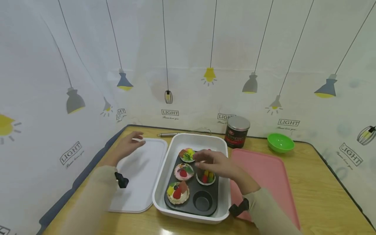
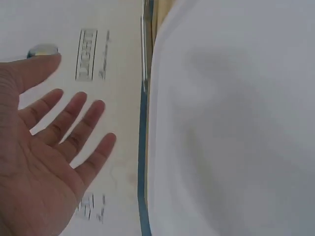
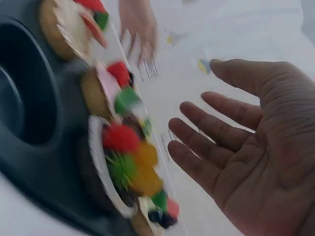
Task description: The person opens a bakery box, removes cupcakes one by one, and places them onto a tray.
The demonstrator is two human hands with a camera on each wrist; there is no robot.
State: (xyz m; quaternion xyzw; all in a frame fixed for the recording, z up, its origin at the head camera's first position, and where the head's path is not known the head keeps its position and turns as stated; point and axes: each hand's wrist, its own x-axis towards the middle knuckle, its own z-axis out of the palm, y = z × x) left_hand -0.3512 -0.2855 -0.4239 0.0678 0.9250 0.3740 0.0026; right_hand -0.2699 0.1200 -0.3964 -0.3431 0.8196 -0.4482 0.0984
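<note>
My left hand (image 1: 127,147) hovers over the white flat tray (image 1: 142,176), fingers loosely spread and nothing in it. My right hand (image 1: 215,163), also holding nothing, hangs relaxed above a dark muffin tin (image 1: 192,210) inside a deep white rectangular pan (image 1: 188,216). Fruit-topped tarts sit in the tin: one with cream (image 1: 178,193) at the near left, a pink one (image 1: 184,172) behind it, and a yellow-and-green one (image 1: 187,155) at the far left. Below my right hand is another fruit tart (image 1: 205,178). The near right cup (image 1: 202,200) holds nothing. My right hand hides part of the tin's far right.
A pink tray (image 1: 264,176) lies on the right, partly behind my right forearm. Farther back stand a dark espresso tin (image 1: 236,133) with a silver lid and a green bowl (image 1: 280,143). A whisk (image 1: 168,134) lies behind the pan, near the lamp-patterned wall covering.
</note>
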